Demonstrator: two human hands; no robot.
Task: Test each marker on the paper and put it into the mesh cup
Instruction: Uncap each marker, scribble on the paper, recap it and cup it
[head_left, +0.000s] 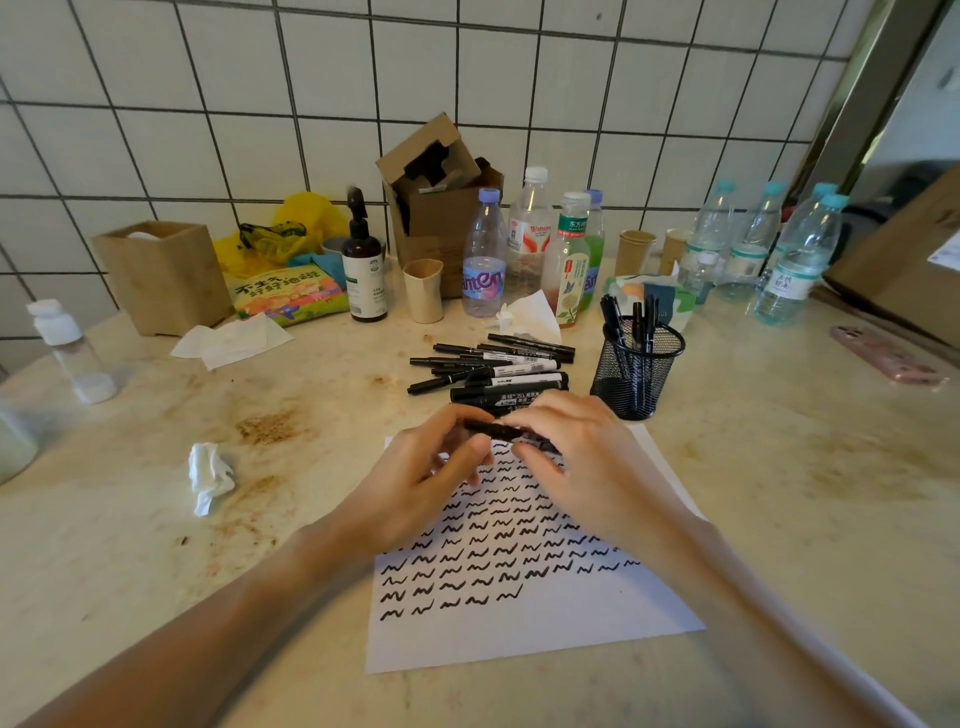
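Currently a slim black marker (493, 429) is held level above the top edge of the white paper sheet (524, 634), which lies flat on the stained beige tabletop (130, 545). The left hand (426, 478) has its grip pinched on the marker's left end, thumb and curled fingers round the barrel. The right hand (582, 457) has its grip pinched on the right end, fingertips curled over it; whether cap and barrel are joined or apart cannot be told, since the fingers cover the middle. Both forearms reach in from the bottom of the view.

The sheet is covered w/ rows of short black zigzag test marks (467, 566) across its upper and middle part; the bottom strip is blank.

Just behind the hands, a loose pile of black markers w/ white labels (493, 366) is seen lying on the tabletop. To the right of the pile, near the sheet's top right corner, the black wire mesh cup (636, 366) stands upright, w/ several black markers standing in it, tips poking above the rim.

A crumpled white tissue (210, 475) lies left of the sheet, well apart. Further back are a wooden box (166, 275), a dark pump bottle (363, 270), an open cardboard box (441, 208), several clear plastic bottles (795, 260) and a pink phone (883, 356) at far right, all before a white tiled wall (467, 67).
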